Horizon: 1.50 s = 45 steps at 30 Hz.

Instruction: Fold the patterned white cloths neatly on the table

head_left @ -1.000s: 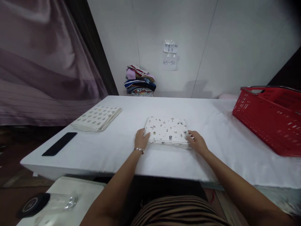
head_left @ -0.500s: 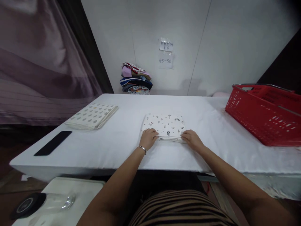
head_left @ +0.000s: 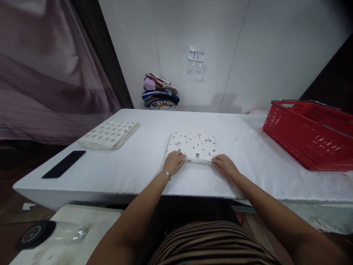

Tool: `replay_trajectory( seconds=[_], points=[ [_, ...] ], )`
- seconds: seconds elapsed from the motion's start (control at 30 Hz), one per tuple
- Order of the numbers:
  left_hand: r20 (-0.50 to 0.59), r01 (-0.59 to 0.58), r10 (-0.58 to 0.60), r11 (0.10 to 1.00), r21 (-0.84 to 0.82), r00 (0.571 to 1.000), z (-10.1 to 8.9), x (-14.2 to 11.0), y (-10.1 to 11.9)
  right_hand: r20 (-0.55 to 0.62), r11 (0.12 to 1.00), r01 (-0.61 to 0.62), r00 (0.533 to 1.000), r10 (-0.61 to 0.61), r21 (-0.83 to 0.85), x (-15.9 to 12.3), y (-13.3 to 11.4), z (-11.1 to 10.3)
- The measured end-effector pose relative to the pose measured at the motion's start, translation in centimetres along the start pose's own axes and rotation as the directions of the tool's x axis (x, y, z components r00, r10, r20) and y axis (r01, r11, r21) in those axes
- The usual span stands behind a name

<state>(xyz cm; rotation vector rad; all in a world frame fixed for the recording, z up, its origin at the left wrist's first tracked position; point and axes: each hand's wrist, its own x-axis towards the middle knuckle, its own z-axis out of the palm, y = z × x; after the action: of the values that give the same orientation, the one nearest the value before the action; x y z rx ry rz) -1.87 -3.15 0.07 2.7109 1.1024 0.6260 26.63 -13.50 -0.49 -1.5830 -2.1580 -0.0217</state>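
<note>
A folded white cloth with small dark prints [head_left: 193, 145] lies in the middle of the white table [head_left: 143, 162]. My left hand [head_left: 173, 162], with a bracelet at the wrist, grips the cloth's near left corner with its fingers curled on the edge. At the near right corner my right hand [head_left: 224, 165] pinches the same edge. Both hands rest on the table top.
A second folded cloth with grey dots [head_left: 109, 134] lies at the table's left, a black phone [head_left: 64, 164] near the left edge. A red basket [head_left: 310, 134] stands at the right. Folded clothes [head_left: 160, 92] are stacked by the back wall. A glass bottle [head_left: 52, 233] lies on a low stool.
My hands moved from the cloth's side edges to its near corners and closed on the front edge. The view shifted slightly; the cloth stays in place.
</note>
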Motion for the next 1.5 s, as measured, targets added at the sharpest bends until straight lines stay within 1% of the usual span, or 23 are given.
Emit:
replay_trajectory(
  seconds=[0.1,0.27,0.4,0.5,0.57,0.63,0.7,0.8,0.9,1.0,1.1,1.13,1.2,1.27,1.3,1.4,1.5],
  points=[
    [0.009,-0.012,0.012,1.000,0.006,1.000,0.0,0.1,-0.1,0.013,1.000,0.008,1.000,-0.008,0.019,0.0,0.0,-0.2],
    [-0.021,-0.004,0.005,0.998,0.065,1.000,0.3,0.2,0.0,0.018,0.998,-0.052,0.999,0.051,0.034,0.3,-0.4,-0.2],
    [-0.045,0.007,-0.001,0.993,0.114,0.999,0.2,0.1,0.5,0.015,0.992,-0.067,0.998,0.066,0.108,0.4,-0.2,-0.3],
    [-0.068,0.011,-0.004,0.994,0.112,0.998,0.2,0.0,0.9,0.038,0.986,-0.079,0.997,0.074,0.147,0.4,0.1,-0.4],
    [-0.062,0.018,-0.011,0.994,0.104,0.998,0.3,0.0,1.0,0.031,0.987,-0.075,0.997,0.071,0.145,0.5,0.2,-0.4],
    [-0.057,0.048,-0.043,0.995,0.087,0.997,0.2,0.1,1.1,0.019,0.988,-0.083,0.996,0.081,0.133,0.7,0.2,-0.4],
    [-0.053,0.103,-0.100,0.992,0.066,0.994,0.1,0.4,1.2,0.032,0.990,-0.098,0.995,0.095,0.103,0.9,0.0,-0.5],
    [-0.034,0.178,-0.176,0.983,0.054,0.984,-0.2,0.8,1.6,0.079,0.997,-0.082,0.993,0.082,-0.005,1.5,-0.5,-0.7],
    [-0.010,0.214,-0.214,0.975,0.054,0.977,-0.5,1.1,1.9,0.148,0.989,-0.046,0.987,0.066,-0.139,2.0,-1.1,-1.1],
    [-0.001,0.224,-0.225,0.973,0.054,0.974,-0.6,1.2,2.0,0.205,0.968,-0.024,0.976,0.077,-0.249,2.4,-1.5,-1.4],
    [-0.007,0.221,-0.221,0.974,0.051,0.975,-0.6,1.2,2.0,0.244,0.944,0.024,0.968,0.060,-0.329,2.7,-1.7,-1.7],
    [-0.010,0.218,-0.218,0.975,0.048,0.976,-0.6,1.1,1.9,0.239,0.937,0.040,0.970,0.047,-0.346,2.7,-1.7,-1.8],
    [-0.018,0.200,-0.200,0.979,0.043,0.980,-0.4,0.9,1.7,0.186,0.928,0.049,0.982,0.023,-0.369,2.5,-1.5,-1.9],
    [-0.033,0.160,-0.159,0.986,0.048,0.987,-0.1,0.5,1.4,0.134,0.924,0.049,0.991,0.002,-0.380,1.9,-1.3,-1.8],
    [-0.042,0.133,-0.131,0.990,0.056,0.991,0.1,0.3,1.3,0.126,0.923,0.057,0.992,-0.009,-0.381,1.6,-1.2,-1.7],
    [-0.067,0.060,-0.054,0.994,0.087,0.996,0.5,-0.3,0.9,0.144,0.929,0.086,0.989,-0.036,-0.360,0.8,-1.1,-0.9],
    [-0.074,0.002,0.005,0.995,0.104,0.997,0.6,-0.7,0.6,0.120,0.941,0.077,0.992,-0.039,-0.329,0.3,-1.1,-0.3]
  ],
)
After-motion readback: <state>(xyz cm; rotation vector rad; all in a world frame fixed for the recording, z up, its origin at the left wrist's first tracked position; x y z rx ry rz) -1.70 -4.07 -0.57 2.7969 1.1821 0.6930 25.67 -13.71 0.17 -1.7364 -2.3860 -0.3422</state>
